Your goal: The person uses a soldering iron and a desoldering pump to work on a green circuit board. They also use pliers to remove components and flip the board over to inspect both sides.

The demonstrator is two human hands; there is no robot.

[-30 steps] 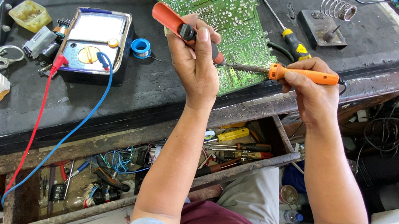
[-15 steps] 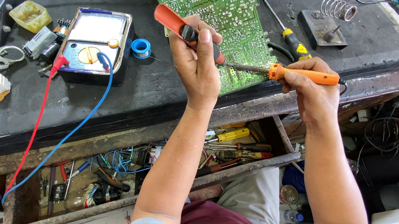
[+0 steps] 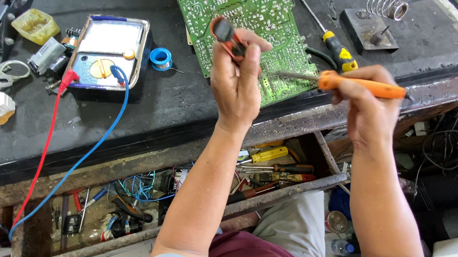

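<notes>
A green circuit board (image 3: pixel 244 0) lies solder side up on the dark workbench (image 3: pixel 174 100). My left hand (image 3: pixel 236 80) hovers over the board's near part, gripping an orange-and-black pump-like tool (image 3: pixel 223 32) that sticks up out of the fist. My right hand (image 3: pixel 366 107) holds an orange-handled soldering iron (image 3: pixel 359 83) by the bench's front edge. Its metal tip points left and meets the board just right of my left hand.
A multimeter (image 3: pixel 106 53) with red and blue leads sits at the left, beside a blue solder spool (image 3: pixel 160 59). A yellow-handled screwdriver (image 3: pixel 329 35) and a coiled iron stand (image 3: pixel 376 18) lie right of the board. An open drawer (image 3: pixel 190 195) of tools hangs below the bench.
My left hand has turned the orange-and-black tool from a leftward slant to nearly upright. The soldering iron has stayed on the board.
</notes>
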